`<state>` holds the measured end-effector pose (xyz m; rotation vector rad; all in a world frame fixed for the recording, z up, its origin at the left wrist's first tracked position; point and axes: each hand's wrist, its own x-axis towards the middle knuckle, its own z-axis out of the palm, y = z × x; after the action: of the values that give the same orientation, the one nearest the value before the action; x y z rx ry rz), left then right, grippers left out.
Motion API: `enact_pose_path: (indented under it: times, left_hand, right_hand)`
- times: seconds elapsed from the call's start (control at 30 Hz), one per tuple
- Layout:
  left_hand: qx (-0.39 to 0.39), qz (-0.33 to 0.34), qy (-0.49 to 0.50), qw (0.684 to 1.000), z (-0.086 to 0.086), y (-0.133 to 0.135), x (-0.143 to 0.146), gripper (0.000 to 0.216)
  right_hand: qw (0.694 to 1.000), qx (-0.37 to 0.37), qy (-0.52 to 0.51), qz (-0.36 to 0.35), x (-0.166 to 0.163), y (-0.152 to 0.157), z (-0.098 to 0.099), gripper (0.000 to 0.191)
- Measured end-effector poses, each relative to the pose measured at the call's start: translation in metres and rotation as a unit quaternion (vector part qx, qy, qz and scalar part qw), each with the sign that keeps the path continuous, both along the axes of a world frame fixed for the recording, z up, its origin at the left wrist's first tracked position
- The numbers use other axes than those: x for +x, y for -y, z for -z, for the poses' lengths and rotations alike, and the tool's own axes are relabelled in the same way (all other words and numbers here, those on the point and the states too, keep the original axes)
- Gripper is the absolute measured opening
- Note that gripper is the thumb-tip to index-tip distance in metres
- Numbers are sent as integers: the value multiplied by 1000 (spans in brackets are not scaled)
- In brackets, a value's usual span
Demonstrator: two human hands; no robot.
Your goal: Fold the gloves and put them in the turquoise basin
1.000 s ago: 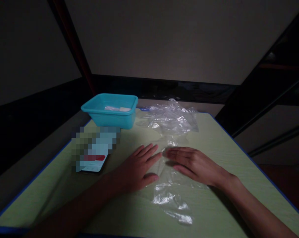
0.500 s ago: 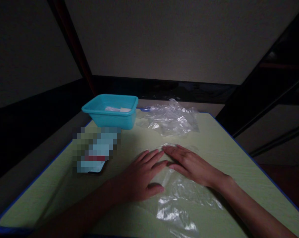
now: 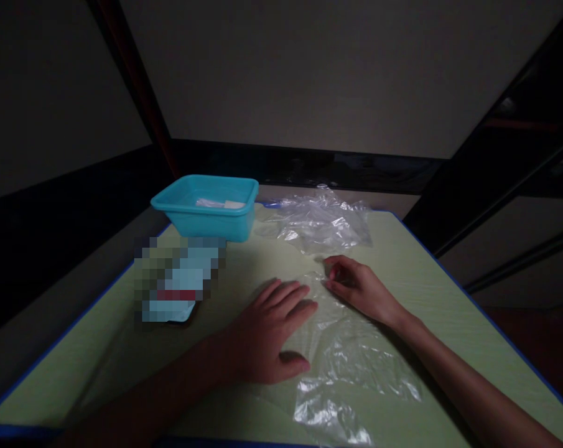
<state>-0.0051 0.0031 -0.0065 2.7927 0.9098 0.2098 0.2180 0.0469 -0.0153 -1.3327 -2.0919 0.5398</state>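
A clear plastic bag point(image 3: 337, 367) lies spread and wrinkled on the table in front of me. My left hand point(image 3: 274, 330) rests flat on its left side, fingers stretched and thumb out. At the bag's far right edge is my right hand point(image 3: 353, 283), its fingers loosely curled, with a gap between the index fingertip and the thumb. I see nothing held in it. Past my hands sits a crumpled heap of clear plastic bags point(image 3: 325, 221).
A turquoise plastic basin point(image 3: 206, 218) stands at the back left, with a white item point(image 3: 234, 204) inside. In front of it lies a phone-like flat object point(image 3: 188, 280), mostly pixelated. The light green table point(image 3: 99, 354) has a blue edge, with a wall behind.
My right hand has lifted from beside the left fingertips and moved slightly right and away, its fingers going from stretched to curled. The left hand stays on the bag.
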Motion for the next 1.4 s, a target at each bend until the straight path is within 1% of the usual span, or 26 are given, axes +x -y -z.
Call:
enact_pose_path:
  times: [0.07, 0.2, 0.23, 0.33, 0.5, 0.67, 0.73, 1.03, 1.17, 1.27, 1.33, 1.4]
  left_hand:
    - [1, -4, 1, 1000, 0, 1, 2, 76]
    - [1, -8, 14, 1000, 4, 0, 4, 71]
    - [-3, -9, 13, 1000, 5, 0, 5, 70]
    - [-18, -14, -4, 1000, 7, -1, 5, 70]
    - [-17, -15, -12, 1000, 9, -1, 5, 70]
    - [-15, -12, 4, 1000, 11, -1, 4, 68]
    - [-17, -13, -3, 1000, 11, -1, 4, 68]
    - [-23, -11, 13, 1000, 10, 0, 3, 65]
    - [-22, -9, 17, 1000, 12, -1, 2, 65]
    - [-15, -9, 18, 1000, 13, 0, 2, 65]
    - [-12, -17, 12, 1000, 12, 0, 2, 69]
    - [-11, -31, 8, 999, 11, 1, 3, 73]
  right_hand:
    - [1000, -11, -15, -11, -3, -1, 1, 23]
    - [999, -19, -28, -21, -5, 0, 0, 5]
    - [999, -18, -34, -20, -6, 0, -1, 4]
    - [998, -20, -61, -26, -7, 2, -3, 4]
    - [987, -42, -136, -72, -12, 5, -5, 13]
    - [980, -23, -182, -82, -14, 6, -3, 18]
    - [980, -5, -187, -67, -13, 4, -2, 17]
    - [978, 86, -186, 46, 0, -8, -1, 19]
    - [973, 125, -164, 101, 9, -10, -2, 20]
    - [969, 158, -129, 137, 15, -8, -7, 20]
    - [970, 173, -98, 137, 14, -4, -10, 19]
    - [976, 178, -67, 110, 8, 2, -14, 17]
